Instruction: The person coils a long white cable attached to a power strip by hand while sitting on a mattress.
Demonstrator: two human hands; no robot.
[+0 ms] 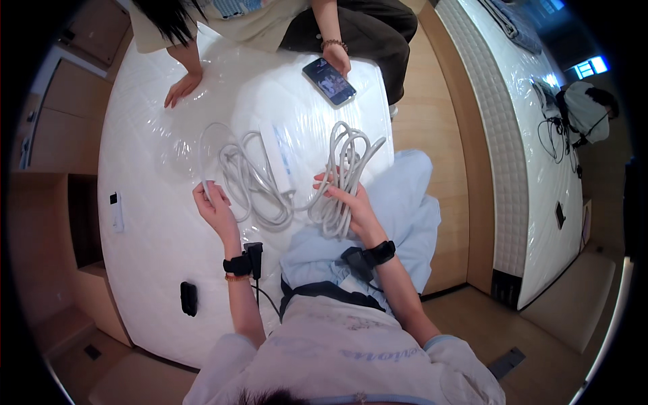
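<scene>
A long grey-white cable runs from a white power strip (273, 158) lying on the plastic-covered mattress (158, 250). Part of the cable lies in a loose coil (251, 172) left of the strip. Another part is gathered into a looped bundle (349, 145) in front of me. My right hand (351, 206) is closed around the lower part of this bundle, with its loops standing up above the fingers. My left hand (217, 206) pinches a strand of cable at the left side of the loose coil. Black bands sit on both my wrists.
Across from me another person holds a phone (329, 81) and rests a hand (182, 89) on the mattress. A black case (188, 299) and a small white object (118, 212) lie at the left. To the right stands another wrapped mattress (503, 135), with a person beyond it.
</scene>
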